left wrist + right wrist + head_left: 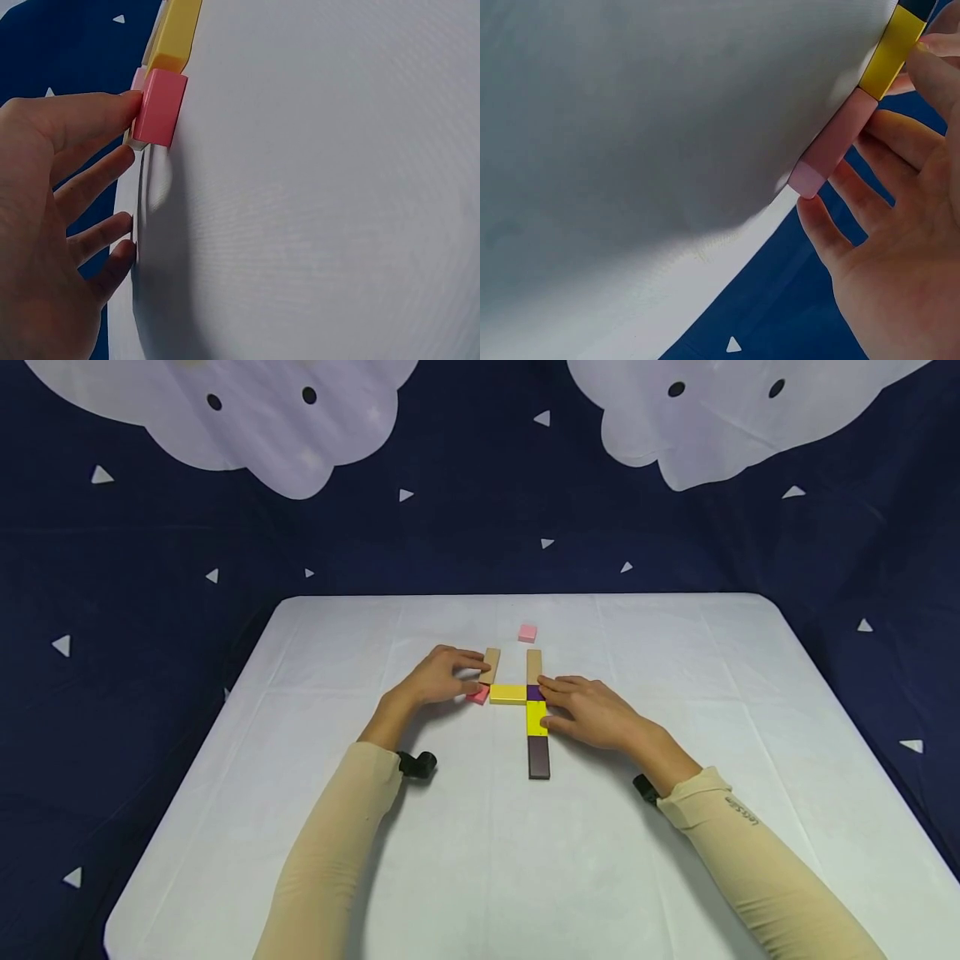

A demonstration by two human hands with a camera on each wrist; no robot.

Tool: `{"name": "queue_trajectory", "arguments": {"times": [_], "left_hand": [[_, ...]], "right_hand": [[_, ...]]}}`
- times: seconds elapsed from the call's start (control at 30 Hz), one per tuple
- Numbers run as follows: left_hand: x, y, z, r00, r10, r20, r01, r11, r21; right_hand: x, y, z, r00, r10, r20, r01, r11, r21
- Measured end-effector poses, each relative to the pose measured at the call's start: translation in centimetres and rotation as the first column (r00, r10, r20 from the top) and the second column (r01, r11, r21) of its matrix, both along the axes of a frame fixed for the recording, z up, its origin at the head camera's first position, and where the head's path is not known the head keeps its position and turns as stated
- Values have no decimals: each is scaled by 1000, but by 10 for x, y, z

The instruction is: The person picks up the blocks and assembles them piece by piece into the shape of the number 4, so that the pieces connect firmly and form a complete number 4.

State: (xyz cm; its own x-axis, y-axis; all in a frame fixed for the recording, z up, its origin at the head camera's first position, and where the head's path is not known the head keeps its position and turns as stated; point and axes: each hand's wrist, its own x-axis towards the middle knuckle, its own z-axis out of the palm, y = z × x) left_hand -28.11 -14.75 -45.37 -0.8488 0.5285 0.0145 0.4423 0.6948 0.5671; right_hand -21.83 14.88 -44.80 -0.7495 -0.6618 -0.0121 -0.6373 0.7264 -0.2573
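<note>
My left hand [438, 677] reaches in from the left, its thumb at a pinkish-red block [478, 696] and its fingertips at a tan block [491, 666] standing slightly askew. A yellow block [507, 695] lies crosswise between the red block and a column on the right. That column runs from a tan block [534, 667] through a purple block [535, 693] and a bright yellow block [536, 718] to a dark brown block [538, 758]. Along the column's right side, my right hand [592, 712] touches the purple and yellow blocks with fairly straight fingers.
A small pink block [527, 633] lies apart, behind the right tan block. The white-covered table [480, 860] ends at a dark blue curtain [465, 543] with clouds and triangles. Black wrist cameras [417, 765] are strapped under both forearms.
</note>
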Motion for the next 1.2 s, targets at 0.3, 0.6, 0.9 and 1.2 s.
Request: {"name": "queue_trajectory", "arguments": {"times": [0.3, 0.6, 0.9, 1.2], "left_hand": [[-1, -2, -1, 1000, -5, -4, 5, 1000, 19], [0, -3, -2, 1000, 7, 11, -8, 999, 31], [-1, -2, -2, 1000, 9, 7, -9, 999, 42], [-1, -3, -3, 1000, 1, 5, -1, 999, 38]], "right_hand": [[0, 0, -1, 1000, 13, -9, -13, 1000, -1], [0, -1, -1, 1000, -5, -3, 5, 1000, 4], [1, -1, -1, 1000, -8, -2, 8, 1000, 8], [1, -1, 0, 1000, -8, 6, 8, 1000, 6]]}}
